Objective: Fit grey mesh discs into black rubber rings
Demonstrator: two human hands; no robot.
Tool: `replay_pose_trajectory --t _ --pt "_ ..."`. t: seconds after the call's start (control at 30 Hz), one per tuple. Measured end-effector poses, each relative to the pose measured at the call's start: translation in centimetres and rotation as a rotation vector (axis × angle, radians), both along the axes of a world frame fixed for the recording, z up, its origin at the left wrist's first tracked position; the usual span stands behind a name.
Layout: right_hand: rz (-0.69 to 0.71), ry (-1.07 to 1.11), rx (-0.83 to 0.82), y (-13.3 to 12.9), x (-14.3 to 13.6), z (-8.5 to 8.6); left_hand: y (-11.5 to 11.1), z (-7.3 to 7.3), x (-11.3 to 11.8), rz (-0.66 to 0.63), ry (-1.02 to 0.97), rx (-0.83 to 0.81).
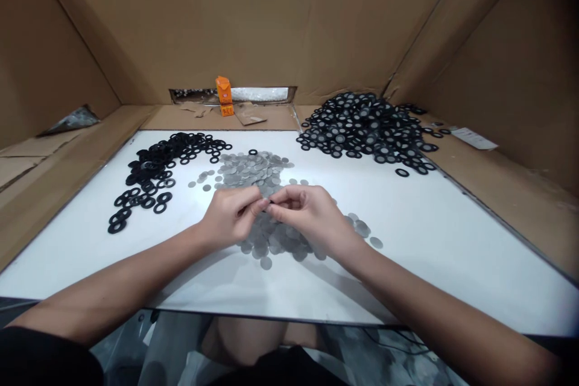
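Together, L hand [231,215] & R hand [313,216] pinch blk pc [270,202] over discs [274,239].

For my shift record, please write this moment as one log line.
left hand, right hand: pinching black piece | grey discs: beneath | black rings: left

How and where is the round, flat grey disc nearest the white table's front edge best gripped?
Probably pinched by its near rim, coming from the table's front-edge side: the grey disc looks thin and lies flat on the white table, and other grey discs crowd its far side.
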State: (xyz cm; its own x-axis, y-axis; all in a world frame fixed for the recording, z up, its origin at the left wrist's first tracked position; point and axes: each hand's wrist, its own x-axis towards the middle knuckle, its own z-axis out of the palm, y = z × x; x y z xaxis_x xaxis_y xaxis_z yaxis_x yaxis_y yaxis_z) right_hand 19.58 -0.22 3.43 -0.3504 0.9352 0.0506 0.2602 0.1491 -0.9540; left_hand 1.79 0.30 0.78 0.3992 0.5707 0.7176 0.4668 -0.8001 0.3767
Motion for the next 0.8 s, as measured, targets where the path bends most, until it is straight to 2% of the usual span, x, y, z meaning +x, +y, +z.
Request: replay_pose_trajectory --t 0.1,0.23,0.43,0.53,0.63,0.7,0.8 --pt "-0.05 -0.044 0.154 -0.5 -0.2 0.2 0.1 -0.1 0.2 0.024 -0.011 0.114" --pt "-0.078 -0.097 0.289 -0.9 -0.5 0.2 0.4 -0.2 0.2 0.031 -0.004 0.176" --pt "-0.108 -0.064 0.342 -0.7 -1.0 -1.0 0.2 -0.2 0.8 0.02 -0.11 0.027" --pt "-0.128 0.033 0.275 -0.8 -1.3 -1.5 -0.2 -0.2 1.2 0.048 -0.187 -0.075" --pt "-0.089 0.185 0.093 -0.9 -1.6 -1.6 -0.4 -0.4 1.4 0.1 -0.248 -0.184" --pt "-0.061 0.268 -0.004 -0.9 -1.7 -1.6 -0.5 -0.5 1.4 0.128 -0.25 -0.277" --pt "-0.043 0.305 -0.064 -0.6 -1.9 -1.6 -0.4 -0.3 1.3 0.136 -0.224 -0.402"
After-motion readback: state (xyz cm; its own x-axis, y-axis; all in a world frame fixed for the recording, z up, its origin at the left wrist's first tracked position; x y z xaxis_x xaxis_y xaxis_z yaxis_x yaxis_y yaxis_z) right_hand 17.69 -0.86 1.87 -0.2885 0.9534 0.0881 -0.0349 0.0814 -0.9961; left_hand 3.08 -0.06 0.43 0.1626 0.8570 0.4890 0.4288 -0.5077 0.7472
